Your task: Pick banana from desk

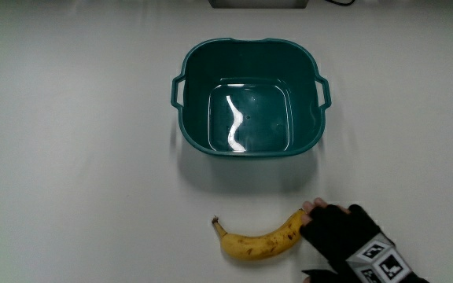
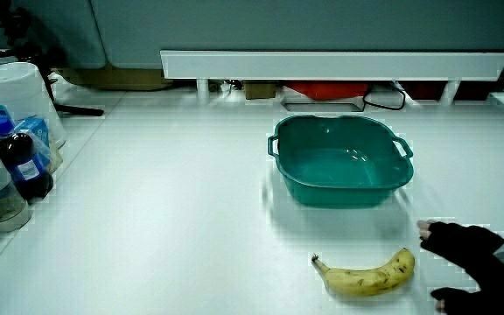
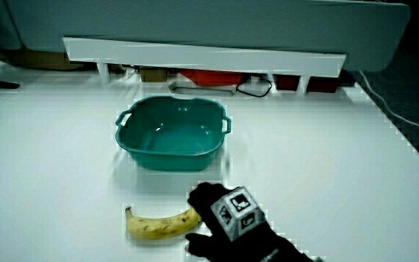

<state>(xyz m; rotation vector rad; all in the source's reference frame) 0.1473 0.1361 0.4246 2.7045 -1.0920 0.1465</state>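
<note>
A yellow banana with brown specks lies on the white table, nearer to the person than the teal basin. The gloved hand rests low beside the banana's blunt end, its fingers spread and nothing in them. The fingertips and thumb bracket that end without closing on it. In both side views the banana lies flat, with the hand next to its tip. The patterned cube shows on the back of the glove. The basin holds nothing.
Bottles and a white container stand at the table's edge in a side view. A low white partition runs along the table, with cables and a red object under it.
</note>
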